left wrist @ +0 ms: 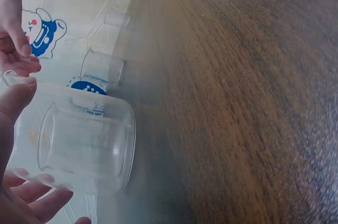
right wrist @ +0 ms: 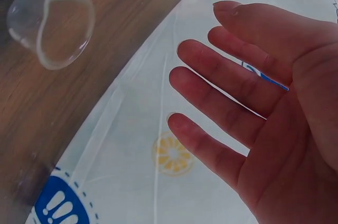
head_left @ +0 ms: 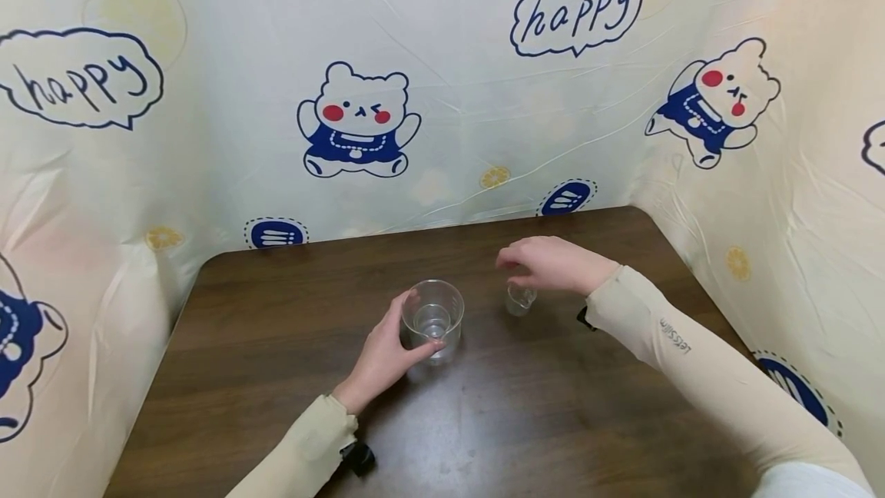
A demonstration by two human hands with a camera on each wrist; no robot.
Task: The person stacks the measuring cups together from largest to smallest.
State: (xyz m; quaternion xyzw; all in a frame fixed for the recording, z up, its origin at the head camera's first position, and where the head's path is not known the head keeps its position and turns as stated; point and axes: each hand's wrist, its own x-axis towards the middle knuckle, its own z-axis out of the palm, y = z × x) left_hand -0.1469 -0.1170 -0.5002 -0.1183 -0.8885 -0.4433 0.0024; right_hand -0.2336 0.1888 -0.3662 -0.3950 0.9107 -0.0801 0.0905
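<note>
A large clear glass beaker (head_left: 452,340) stands on the table with a smaller beaker (left wrist: 79,139) nested inside it. My left hand (head_left: 383,356) holds the large one from its left side, thumb near the front and fingers round the back. To the right stands a small clear beaker (head_left: 518,302), partly covered by my right hand (head_left: 553,263). That hand hovers above it, fingers loosely bent, holding nothing; the right wrist view shows a spouted beaker (right wrist: 58,31) apart from the fingertips. Behind the nested pair, the left wrist view shows two separate beakers, the farther one smaller (left wrist: 117,18).
The dark wooden table (head_left: 276,329) has rounded back corners. A pale curtain (head_left: 442,14) printed with bears and "happy" bubbles hangs round its back and sides.
</note>
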